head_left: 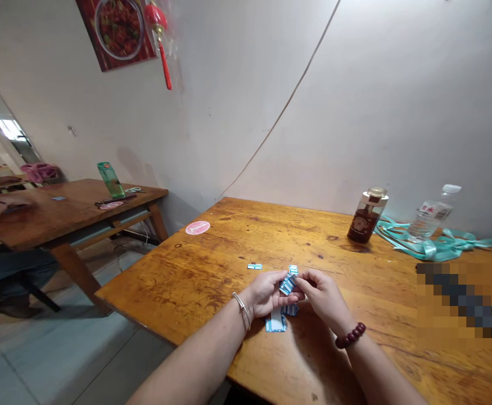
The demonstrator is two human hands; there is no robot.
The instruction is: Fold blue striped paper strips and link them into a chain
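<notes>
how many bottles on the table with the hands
2: a dark brown bottle near the wall, and a clear plastic water bottle to its right, beside teal ribbon.

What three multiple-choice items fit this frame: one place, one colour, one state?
1. Where is the water bottle?
A. Among the teal ribbon
B. On the left table
C. On the floor

2. What colour is the bead bracelet?
A. White
B. Teal
C. Dark red

3. What state is the blue-and-white piece in?
A. Stuck on the wall
B. Held between the left hand and right hand
C. Lying on the left table

Answers:
1 A, ribbon loops lie around its base.
2 C, the beads show dark red.
3 B, both hands pinch it.
</notes>
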